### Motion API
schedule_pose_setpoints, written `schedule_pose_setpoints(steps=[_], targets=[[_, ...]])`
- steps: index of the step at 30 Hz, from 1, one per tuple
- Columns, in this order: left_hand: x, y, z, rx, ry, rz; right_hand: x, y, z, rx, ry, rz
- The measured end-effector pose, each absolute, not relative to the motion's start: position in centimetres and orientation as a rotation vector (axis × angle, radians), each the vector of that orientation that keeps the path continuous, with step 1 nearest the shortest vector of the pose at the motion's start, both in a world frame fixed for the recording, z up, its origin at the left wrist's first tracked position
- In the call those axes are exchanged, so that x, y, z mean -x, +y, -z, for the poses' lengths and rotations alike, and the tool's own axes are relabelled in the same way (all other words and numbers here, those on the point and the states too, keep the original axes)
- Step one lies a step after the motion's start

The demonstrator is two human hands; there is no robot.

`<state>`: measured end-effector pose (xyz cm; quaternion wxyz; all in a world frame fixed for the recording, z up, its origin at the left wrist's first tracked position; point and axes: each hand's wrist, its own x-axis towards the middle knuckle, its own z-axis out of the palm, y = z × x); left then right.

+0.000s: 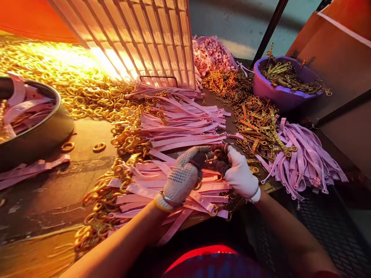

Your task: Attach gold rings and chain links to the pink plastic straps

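Observation:
My left hand [185,170], in a white knit glove with dark dots and darkened fingertips, is closed with brass rings [198,183] showing at its fingers. Facing it, my right hand [240,170], in a white glove with dark fingertips, has its fingers curled in a pinch; what they grip is hard to make out. The fingertips of both hands nearly meet above a pile of pink straps [171,139]. Brass rings are fixed to the left ends of many straps. One strap [199,200] with a ring at its end lies just below my hands.
A large heap of brass rings [95,92] spreads at the back left, near a round pan [58,123] of straps. On the right are brass links [257,123], a purple basin [269,88] and more pink straps [307,154]. A ribbed translucent panel [156,42] stands behind.

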<state>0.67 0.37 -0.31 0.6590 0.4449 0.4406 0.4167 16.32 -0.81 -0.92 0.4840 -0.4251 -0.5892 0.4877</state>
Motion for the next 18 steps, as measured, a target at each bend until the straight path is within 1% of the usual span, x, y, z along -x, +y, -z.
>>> schedule_pose_setpoints(steps=[3, 6, 8, 9, 13, 15, 18], targets=[[-0.1, 0.7, -0.1, -1.031, 0.951, -0.831, -16.8, -0.8, 0.6, 1.100, -1.436, -1.145], [0.2, 0.9, 0.4, -1.046, 0.951, -0.759, -17.3, -1.1, 0.7, 1.098, -1.542, -1.100], [0.3, 1.0, 1.1, -0.982, 0.949, -0.768, -17.7, -1.2, 0.8, 1.114, -1.720, -0.964], [0.3, 1.1, 1.5, -0.944, 0.933, -0.765, -18.0, -1.2, 0.9, 1.145, -1.845, -0.826], [0.0, 1.6, 2.3, -0.883, 0.856, -0.669, -18.8, -1.1, 1.1, 1.229, -2.372, -0.007], [-0.2, 1.8, 2.4, -0.914, 0.827, -0.598, -18.8, -1.1, 1.1, 1.196, -2.530, 0.232], [-0.3, 1.6, 1.8, -0.983, 0.832, -0.528, -18.8, -1.4, 0.6, 1.240, -2.641, 0.421]])
